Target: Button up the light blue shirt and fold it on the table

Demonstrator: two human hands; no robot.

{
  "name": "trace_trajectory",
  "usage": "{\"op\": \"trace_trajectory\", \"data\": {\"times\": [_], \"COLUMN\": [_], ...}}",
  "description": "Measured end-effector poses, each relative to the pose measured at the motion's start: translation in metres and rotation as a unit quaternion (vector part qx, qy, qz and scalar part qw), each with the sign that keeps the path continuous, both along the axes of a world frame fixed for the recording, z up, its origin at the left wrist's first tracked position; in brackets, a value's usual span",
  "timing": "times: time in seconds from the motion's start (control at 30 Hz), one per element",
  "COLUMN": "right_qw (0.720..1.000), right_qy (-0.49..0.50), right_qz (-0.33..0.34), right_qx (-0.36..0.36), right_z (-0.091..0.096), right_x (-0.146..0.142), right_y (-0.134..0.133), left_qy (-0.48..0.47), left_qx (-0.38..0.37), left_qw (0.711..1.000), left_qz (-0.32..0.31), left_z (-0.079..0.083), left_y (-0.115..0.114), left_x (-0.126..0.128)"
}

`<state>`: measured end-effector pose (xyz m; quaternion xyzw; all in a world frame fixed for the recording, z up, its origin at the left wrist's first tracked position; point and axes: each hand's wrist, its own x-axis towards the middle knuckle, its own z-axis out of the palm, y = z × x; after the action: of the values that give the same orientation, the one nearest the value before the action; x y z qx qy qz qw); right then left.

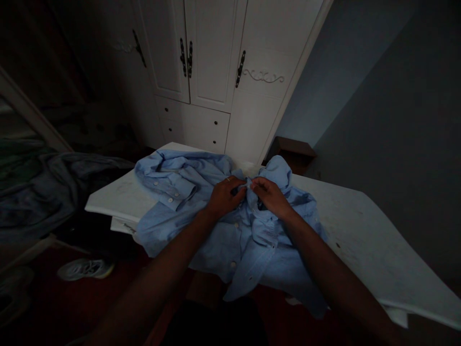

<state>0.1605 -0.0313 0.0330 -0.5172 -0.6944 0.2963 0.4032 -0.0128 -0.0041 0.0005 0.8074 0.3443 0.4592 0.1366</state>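
A light blue button-up shirt lies spread and rumpled over the white table, its lower part hanging off the near edge. My left hand and my right hand meet near the collar at the top of the button placket. Both pinch the fabric there, fingers closed on the shirt's front edges. A ring shows on my left hand. One cuffed sleeve with white buttons is folded over at the left.
A white wardrobe with dark handles and drawers stands behind the table. A small brown stand sits by the grey wall. Dark bedding lies at the left. A pale sneaker rests on the floor.
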Motion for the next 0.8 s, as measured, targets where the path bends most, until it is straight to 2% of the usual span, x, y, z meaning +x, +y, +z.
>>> {"op": "trace_trajectory", "data": {"times": [0.2, 0.43, 0.5, 0.6, 0.8], "right_qw": [0.999, 0.997, 0.999, 0.997, 0.957], "right_qy": [0.023, 0.067, 0.046, -0.04, -0.204], "right_qz": [0.017, 0.017, 0.009, -0.012, -0.011], "right_qx": [-0.019, -0.042, -0.014, 0.07, 0.205], "right_z": [-0.0019, -0.004, -0.0039, -0.004, -0.0002], "right_x": [-0.0001, 0.0002, 0.0008, 0.0031, 0.0091], "right_y": [0.0001, 0.002, 0.0013, -0.0001, -0.0022], "left_qy": [0.036, 0.064, 0.066, 0.095, 0.13], "left_qx": [0.016, 0.014, 0.012, 0.021, 0.034], "left_qw": [0.999, 0.998, 0.997, 0.995, 0.99], "left_qz": [-0.026, 0.015, 0.023, 0.023, 0.031], "left_z": [-0.0032, -0.0059, -0.0054, -0.0046, -0.0047], "left_y": [-0.001, 0.0006, 0.0003, -0.001, -0.0024], "left_x": [-0.003, -0.0019, -0.0012, -0.0006, 0.0001]}}
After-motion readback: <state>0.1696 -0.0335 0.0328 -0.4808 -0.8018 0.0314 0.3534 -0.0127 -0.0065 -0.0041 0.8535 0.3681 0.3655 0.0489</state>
